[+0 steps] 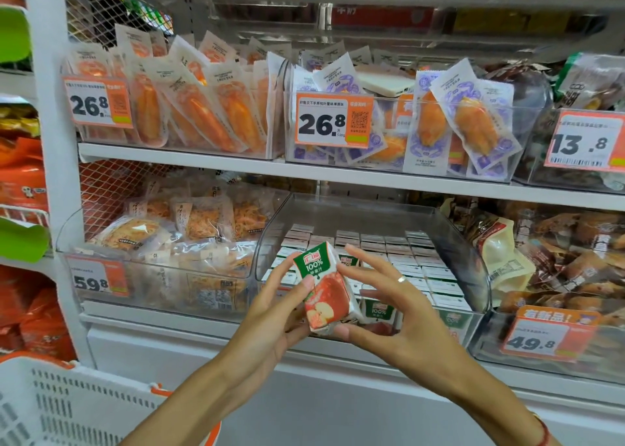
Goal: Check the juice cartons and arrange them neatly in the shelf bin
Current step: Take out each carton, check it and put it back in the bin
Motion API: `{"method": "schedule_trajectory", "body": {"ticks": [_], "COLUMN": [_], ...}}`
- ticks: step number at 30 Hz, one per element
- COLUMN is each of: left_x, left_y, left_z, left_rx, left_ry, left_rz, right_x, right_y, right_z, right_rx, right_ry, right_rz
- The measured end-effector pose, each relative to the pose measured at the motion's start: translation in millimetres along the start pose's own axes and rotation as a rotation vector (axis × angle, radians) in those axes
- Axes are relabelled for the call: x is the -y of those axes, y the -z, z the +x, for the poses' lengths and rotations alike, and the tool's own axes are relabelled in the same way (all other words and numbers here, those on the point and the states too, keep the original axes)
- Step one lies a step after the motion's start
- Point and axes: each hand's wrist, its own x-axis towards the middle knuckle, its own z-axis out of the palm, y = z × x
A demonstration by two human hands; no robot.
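1. Juice carton [326, 290]: small box of glossy card, held tilted in front of the shelf bin, above the bin's front edge. Green top panel reads "100%" under a red-and-white logo; lower face red with apple pictures. Chinese characters too small to read.
2. Left hand [270, 313]: thumb pressed on the carton's front face, fingers curled behind its left side; grips the carton.
3. Right hand [389, 313]: fingers spread and fairly straight, thumb tip touching the carton's lower right corner, index fingertip near its top right edge. Metal ring [401, 279] on one finger; red cord at the wrist.
4. Shelf bin [473, 263]: clear rigid plastic, curved sloping walls. Inside, rows of cartons [399, 252] standing upright and packed close, white tops showing; front row shows green "100%" panels through the wall.
5. Price tags, orange-bordered card: "26.8" [333, 121] with QR code and "500g"; "26.8" [96, 102]; "13.8" [583, 141]; "59.8" [96, 278]; "49.8" [549, 335].
6. Upper bins: sealed translucent pouches [203, 107] with orange contents.
7. White perforated plastic basket [67, 408], lower left.
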Motion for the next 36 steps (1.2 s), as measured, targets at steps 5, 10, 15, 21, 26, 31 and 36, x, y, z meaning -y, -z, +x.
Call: {"method": "schedule_trajectory", "body": {"ticks": [5,10,15,21,26,31,36], "left_x": [0.9,0.6,4.4,7.7,11.7,9.4,8.8], "left_y": [6.2,7.1,-6.6,-7.8,-7.0,-9.3,-16.0], "left_z": [2.4,1.9,-3.2,-5.8,-3.1,0.5,4.5], "left_rx": [0.067,0.129,0.095,0.048,0.029,0.049,-0.012], "left_ry": [0.148,0.236,0.272,0.341,0.351,0.245,0.008], "left_rz": [0.006,0.124,0.274,0.314,0.334,0.317,0.357], "right_x": [1.6,0.7,0.9,-2.2,-0.4,3.9,4.9], "right_y": [-0.7,-3.8,-7.2,-8.2,-7.3,-6.4,-2.9], "right_z": [1.4,6.1,7.0,8.2,10.3,9.7,9.5], "right_rx": [-0.09,-0.272,-0.288,-0.28,-0.283,-0.211,-0.121], "right_ry": [-0.062,-0.272,-0.478,-0.593,-0.632,-0.619,-0.59], "right_rz": [0.019,0.302,0.457,0.427,0.402,0.456,0.488]}}
